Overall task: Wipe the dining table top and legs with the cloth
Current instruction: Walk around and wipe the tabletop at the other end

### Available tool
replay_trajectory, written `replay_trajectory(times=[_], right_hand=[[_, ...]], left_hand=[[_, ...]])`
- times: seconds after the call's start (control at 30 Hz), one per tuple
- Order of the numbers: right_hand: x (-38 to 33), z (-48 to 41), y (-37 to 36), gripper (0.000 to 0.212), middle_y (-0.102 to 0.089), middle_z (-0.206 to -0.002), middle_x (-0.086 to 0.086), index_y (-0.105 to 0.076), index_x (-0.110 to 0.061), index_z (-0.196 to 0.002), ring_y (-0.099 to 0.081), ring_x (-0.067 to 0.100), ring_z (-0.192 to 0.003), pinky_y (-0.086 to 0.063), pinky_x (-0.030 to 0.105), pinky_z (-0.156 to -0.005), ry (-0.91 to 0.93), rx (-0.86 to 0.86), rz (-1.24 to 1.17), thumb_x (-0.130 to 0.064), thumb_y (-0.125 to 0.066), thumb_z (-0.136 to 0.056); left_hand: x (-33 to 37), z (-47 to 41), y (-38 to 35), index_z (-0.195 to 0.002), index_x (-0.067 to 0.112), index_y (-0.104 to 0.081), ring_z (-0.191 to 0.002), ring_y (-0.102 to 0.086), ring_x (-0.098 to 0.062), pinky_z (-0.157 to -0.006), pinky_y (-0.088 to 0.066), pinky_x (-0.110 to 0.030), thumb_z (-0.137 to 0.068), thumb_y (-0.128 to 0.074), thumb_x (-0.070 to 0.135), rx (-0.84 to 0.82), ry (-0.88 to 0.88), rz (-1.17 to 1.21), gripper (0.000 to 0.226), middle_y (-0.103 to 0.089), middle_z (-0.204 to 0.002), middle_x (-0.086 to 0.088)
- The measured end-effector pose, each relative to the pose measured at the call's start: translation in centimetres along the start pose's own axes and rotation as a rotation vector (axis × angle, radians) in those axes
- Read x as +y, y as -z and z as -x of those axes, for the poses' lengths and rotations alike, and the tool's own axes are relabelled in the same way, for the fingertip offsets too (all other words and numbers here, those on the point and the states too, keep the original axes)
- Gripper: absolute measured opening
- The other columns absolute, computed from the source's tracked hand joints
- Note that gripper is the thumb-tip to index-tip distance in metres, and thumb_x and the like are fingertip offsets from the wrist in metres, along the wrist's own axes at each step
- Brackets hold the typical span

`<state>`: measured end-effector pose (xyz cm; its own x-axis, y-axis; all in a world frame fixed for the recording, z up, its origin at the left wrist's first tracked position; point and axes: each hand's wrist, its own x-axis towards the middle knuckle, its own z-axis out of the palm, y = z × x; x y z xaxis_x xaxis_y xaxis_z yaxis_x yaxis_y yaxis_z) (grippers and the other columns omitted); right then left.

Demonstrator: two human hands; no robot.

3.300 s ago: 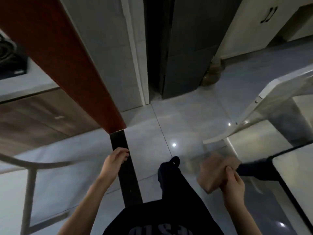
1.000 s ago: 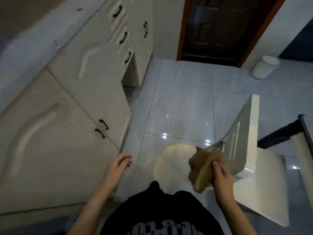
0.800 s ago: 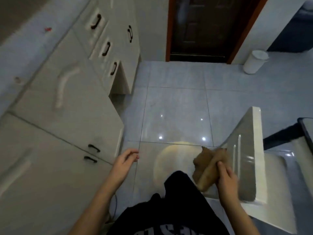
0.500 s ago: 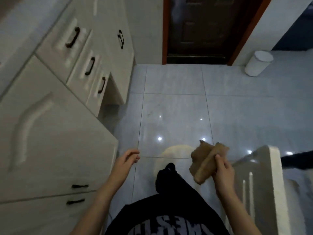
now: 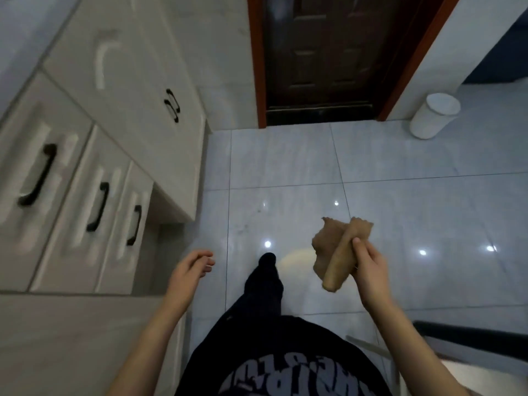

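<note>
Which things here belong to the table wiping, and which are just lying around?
For the job: cloth, gripped by the right hand; left hand, holding nothing.
Just around: white bin, cabinet drawers, dark door.

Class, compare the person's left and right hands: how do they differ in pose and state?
The right hand grips a brown cloth; the left hand holds nothing. The right hand is curled tightly round the cloth; the left hand is loosely curled. Both are bare.
</note>
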<state>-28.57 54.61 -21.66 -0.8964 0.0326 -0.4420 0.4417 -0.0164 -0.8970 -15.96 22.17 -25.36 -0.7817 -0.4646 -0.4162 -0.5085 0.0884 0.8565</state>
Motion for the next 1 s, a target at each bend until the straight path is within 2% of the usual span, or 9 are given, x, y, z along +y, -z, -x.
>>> replay_trajectory(times=[0.1,0.2,0.3,0.43,0.67,0.73,0.87,0.9,1.0], right_hand=[[-1.4,-5.0,-0.7,0.021,-0.069,-0.095,0.005,-0.066,-0.016,-0.094,-0.066,0.020,-0.091,-0.054,0.041,-0.082,-0.001,0.090,-0.029,-0.023,-0.047,-0.100],[-3.0,-9.4,-0.9,0.022,-0.065,-0.088,0.003,-0.065,-0.019,-0.088,-0.061,0.019,-0.086,-0.051,0.043,-0.081,-0.016,0.254,-0.019,-0.025,-0.048,-0.100],[-4.1,-12.2,0.0,0.025,-0.068,-0.087,0.002,-0.067,-0.016,-0.089,-0.062,0.021,-0.087,-0.050,0.040,-0.078,-0.050,0.380,-0.015,-0.031,-0.050,-0.099],[-5.8,-15.2,1.9,0.022,-0.070,-0.090,0.005,-0.069,-0.015,-0.089,-0.064,0.025,-0.095,-0.050,0.044,-0.087,-0.074,0.572,-0.146,-0.023,-0.051,-0.099],[-7.1,-19.4,8.7,0.022,-0.068,-0.096,0.014,-0.066,-0.015,-0.088,-0.063,0.029,-0.094,-0.049,0.046,-0.089,-0.136,0.834,-0.287,-0.026,-0.051,-0.098],[-7.8,-21.7,11.3,0.021,-0.068,-0.094,0.013,-0.066,-0.014,-0.089,-0.062,0.027,-0.092,-0.050,0.040,-0.084,-0.144,0.890,-0.299,-0.026,-0.051,-0.098],[-10.5,-26.3,16.9,0.022,-0.066,-0.090,0.006,-0.065,-0.007,-0.102,-0.060,0.012,-0.079,-0.051,0.013,-0.062,-0.127,0.944,-0.326,-0.022,-0.049,-0.099],[-11.3,-27.4,18.4,0.021,-0.067,-0.090,0.007,-0.065,-0.008,-0.101,-0.061,0.013,-0.080,-0.052,0.016,-0.065,-0.128,0.948,-0.339,-0.021,-0.049,-0.099],[-14.0,-30.5,22.6,0.020,-0.070,-0.097,0.015,-0.068,-0.014,-0.092,-0.064,0.021,-0.089,-0.051,0.039,-0.083,-0.108,0.947,-0.380,-0.022,-0.051,-0.098]], left_hand=[[3.7,-7.4,-2.1,-0.092,0.019,-0.064,-0.077,-0.065,-0.009,-0.074,-0.048,-0.024,-0.097,-0.046,0.009,-0.087,-0.034,-0.027,0.022,-0.068,-0.089,-0.008],[9.0,-15.3,-5.0,-0.091,0.019,-0.063,-0.077,-0.063,-0.014,-0.073,-0.048,-0.023,-0.097,-0.046,0.008,-0.190,-0.077,-0.045,0.022,-0.067,-0.088,-0.010],[14.4,-21.7,-8.5,-0.089,0.022,-0.064,-0.075,-0.064,-0.013,-0.072,-0.049,-0.022,-0.091,-0.052,0.019,-0.317,-0.120,-0.085,0.012,-0.068,-0.084,-0.006],[21.2,-28.8,-15.1,-0.095,0.014,-0.064,-0.078,-0.062,-0.016,-0.068,-0.049,-0.012,-0.096,-0.047,0.006,-0.506,-0.207,-0.177,0.019,-0.068,-0.087,-0.009],[27.5,-34.8,-29.8,-0.094,0.021,-0.066,-0.084,-0.065,-0.019,-0.076,-0.048,-0.026,-0.093,-0.051,0.016,-0.753,-0.253,-0.294,0.017,-0.070,-0.090,-0.007],[28.7,-35.5,-34.3,-0.094,0.020,-0.066,-0.084,-0.064,-0.021,-0.077,-0.048,-0.027,-0.095,-0.049,0.012,-0.788,-0.254,-0.316,0.019,-0.069,-0.091,-0.010],[31.9,-35.9,-41.7,-0.094,0.019,-0.066,-0.083,-0.064,-0.022,-0.076,-0.047,-0.027,-0.091,-0.053,0.017,-0.822,-0.242,-0.320,0.013,-0.069,-0.090,-0.011],[32.9,-36.0,-43.4,-0.093,0.020,-0.066,-0.083,-0.064,-0.021,-0.075,-0.047,-0.027,-0.088,-0.053,0.023,-0.827,-0.249,-0.327,0.014,-0.069,-0.090,-0.009],[36.1,-37.1,-48.5,-0.093,0.022,-0.066,-0.083,-0.065,-0.021,-0.076,-0.048,-0.028,-0.087,-0.052,0.026,-0.852,-0.272,-0.357,0.016,-0.069,-0.089,-0.007]])
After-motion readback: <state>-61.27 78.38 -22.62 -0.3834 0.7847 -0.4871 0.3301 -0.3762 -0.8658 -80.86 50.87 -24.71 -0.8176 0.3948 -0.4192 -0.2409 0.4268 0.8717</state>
